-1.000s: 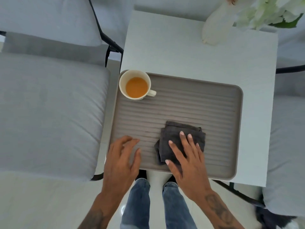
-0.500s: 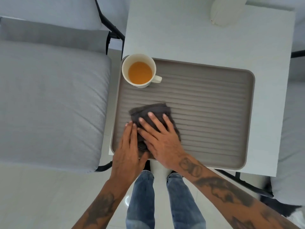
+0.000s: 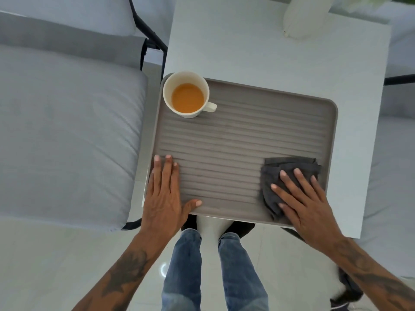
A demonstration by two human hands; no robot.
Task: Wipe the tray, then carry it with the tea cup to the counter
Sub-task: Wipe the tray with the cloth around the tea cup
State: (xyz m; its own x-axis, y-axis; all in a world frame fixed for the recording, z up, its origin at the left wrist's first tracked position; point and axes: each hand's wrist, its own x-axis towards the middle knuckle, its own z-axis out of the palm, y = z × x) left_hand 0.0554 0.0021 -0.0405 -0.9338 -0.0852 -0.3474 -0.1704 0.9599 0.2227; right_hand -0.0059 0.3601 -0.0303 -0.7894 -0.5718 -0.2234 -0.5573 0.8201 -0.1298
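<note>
A grey ribbed tray lies on a small white table. A white tea cup with orange tea stands upright in the tray's far left corner, handle to the right. My right hand presses flat on a dark grey cloth at the tray's near right corner. My left hand lies flat on the near left corner of the tray, fingers spread, holding nothing.
A grey cushioned chair stands close on the left, another grey seat on the right. A white vase stands at the table's far right. My legs in jeans are below the table's near edge.
My right hand has slid the cloth from the tray's near left across to its near right corner. My left hand stayed on the near left corner, now spread flatter.
</note>
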